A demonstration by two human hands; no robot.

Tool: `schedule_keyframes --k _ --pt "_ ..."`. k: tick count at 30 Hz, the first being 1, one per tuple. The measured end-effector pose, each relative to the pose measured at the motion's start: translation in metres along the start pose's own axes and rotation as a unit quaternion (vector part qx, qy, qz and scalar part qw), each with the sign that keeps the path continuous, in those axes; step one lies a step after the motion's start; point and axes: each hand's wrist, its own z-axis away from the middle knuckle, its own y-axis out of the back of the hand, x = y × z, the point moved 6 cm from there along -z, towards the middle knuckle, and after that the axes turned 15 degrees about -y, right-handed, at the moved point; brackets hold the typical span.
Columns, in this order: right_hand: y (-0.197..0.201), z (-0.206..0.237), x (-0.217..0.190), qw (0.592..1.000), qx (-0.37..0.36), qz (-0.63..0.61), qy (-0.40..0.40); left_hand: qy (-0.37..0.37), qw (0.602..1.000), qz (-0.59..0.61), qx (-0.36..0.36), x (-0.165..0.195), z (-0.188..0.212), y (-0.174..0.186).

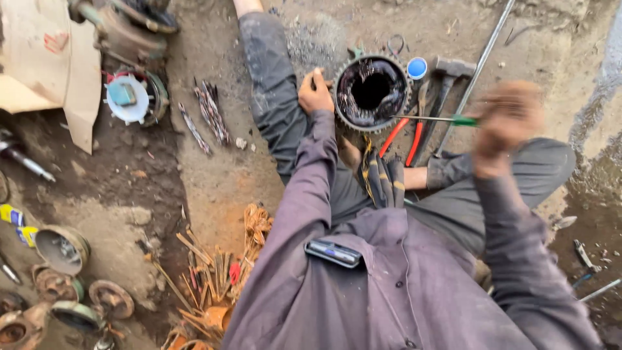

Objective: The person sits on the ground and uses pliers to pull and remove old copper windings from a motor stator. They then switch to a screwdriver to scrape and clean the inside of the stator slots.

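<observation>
The motor housing, a round metal shell with a toothed rim and dark windings packed around its hollow middle, lies on the dirt ground between the seated person's legs, toward the far edge of the bare patch in front of them. The left hand rests against the shell's left rim, fingers curled and clenched around something small and dark that I cannot make out. The right hand is raised and blurred with motion; it seems to be closed on the green handle of a screwdriver, whose thin shaft reaches across to the shell's right rim, though the smear makes the grip hard to judge. Just beside the shell lie red-handled pliers, a hammer and a small blue lid, with a long steel rod slanting away to the far right. To the left, well apart, are a bundle of thin strips, a white fan wheel, a piece of cardboard and rusty caps near the near-left corner of the ground, and a heap of copper wire by the knee. To my eye the work at the rim goes best with the left hand pinning the shell firmly so it cannot roll, the tip kept low against the windings, and short controlled strokes rather than wide swings, since a slip would run toward the bracing fingers.
</observation>
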Motion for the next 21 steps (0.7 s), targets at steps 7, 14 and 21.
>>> schedule_keyframes --k 7,14,21 --pt "0.119 0.042 0.074 0.932 0.109 -0.252 -0.237 0.034 0.999 -0.001 -0.007 0.010 0.001 -0.009" --pt "0.081 0.070 0.046 0.920 0.054 -0.267 -0.282 0.061 0.996 -0.024 -0.060 0.003 -0.003 -0.021" --pt "0.062 0.071 0.000 0.958 0.023 -0.201 -0.202 0.021 0.997 -0.018 -0.076 -0.019 -0.006 -0.035"
